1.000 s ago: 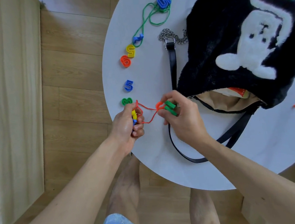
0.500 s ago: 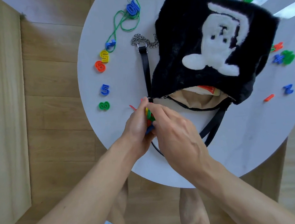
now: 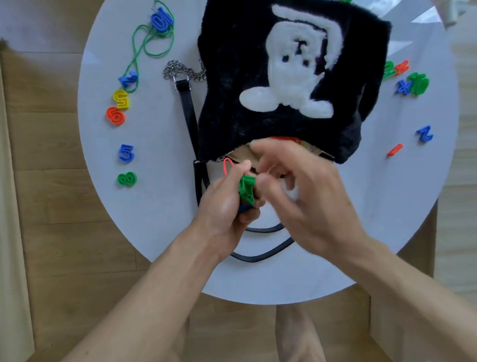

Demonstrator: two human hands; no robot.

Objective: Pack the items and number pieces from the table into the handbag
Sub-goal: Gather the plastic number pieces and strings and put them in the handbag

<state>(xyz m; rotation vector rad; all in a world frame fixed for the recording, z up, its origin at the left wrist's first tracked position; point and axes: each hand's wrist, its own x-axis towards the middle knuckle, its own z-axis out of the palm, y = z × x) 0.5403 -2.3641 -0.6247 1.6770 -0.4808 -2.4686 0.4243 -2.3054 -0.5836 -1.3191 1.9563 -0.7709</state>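
Observation:
The black furry handbag with a white figure lies on the round white table, its open mouth towards me. My left hand is shut on a bundle of number pieces, a green one on top, with a red string looping out. My right hand is blurred, fingers spread, just in front of the bag's mouth, one fingertip at its rim. Loose at the left are a green 8, a blue 5, a red 6 and a yellow 5.
A green string joins a blue piece to a blue 10. Right of the bag lie a blue 2, a red bar and a cluster of pieces. The bag's chain and black strap run down its left side.
Both hands came together, gathered the red string and pieces into my left hand, and moved right to the bag's mouth. My right hand has let go and spread its fingers.

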